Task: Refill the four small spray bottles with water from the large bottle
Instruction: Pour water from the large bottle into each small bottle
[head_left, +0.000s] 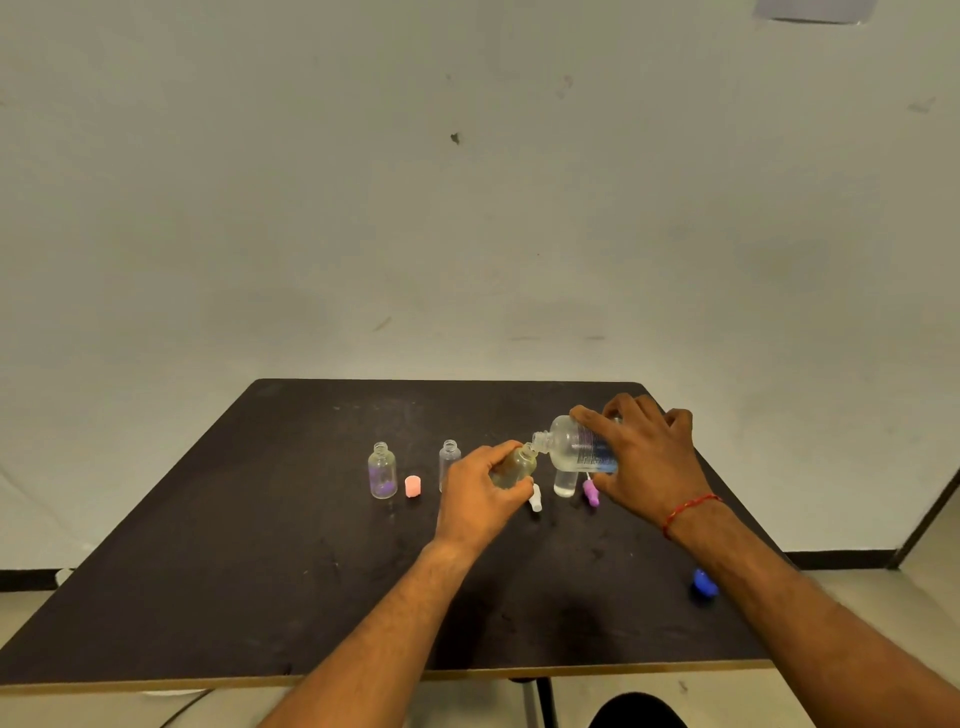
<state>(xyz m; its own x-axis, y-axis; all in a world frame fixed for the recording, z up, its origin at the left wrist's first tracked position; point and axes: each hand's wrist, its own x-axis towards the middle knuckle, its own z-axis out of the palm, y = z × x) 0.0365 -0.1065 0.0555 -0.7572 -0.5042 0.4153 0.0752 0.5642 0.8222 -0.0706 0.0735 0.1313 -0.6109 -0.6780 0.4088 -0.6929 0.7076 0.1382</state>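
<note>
pouring looks to be the step in hand: the large bottle (576, 448) is lying almost on its side in the air over the far middle of the table (249, 571), its long axis running right to left, neck pointing left and a little down. its mouth is touching, or sitting just over, the open neck of the held spray bottle (514, 464), which is tilting right to meet it; whether water is running i cannot tell. the right hand (647, 457) is wrapping the large bottle's body from above, fingers curling round the labelled part. the left hand (475, 496) is curling round the small bottle's lower body. so the receiving neck is lying just left of the pouring grip, and the left hand is the nearer one for steadying it. an upright spray bottle (564, 484) is standing directly below the large bottle, looking filled. the tinted bottle (382, 470) and the clear bottle (449, 460) are standing open further left, seemingly waiting. a pink cap (412, 486), white sprayer (536, 499) and purple sprayer (590, 492) are lying loose among them; a blue cap (704, 582) is resting near the right edge.
</note>
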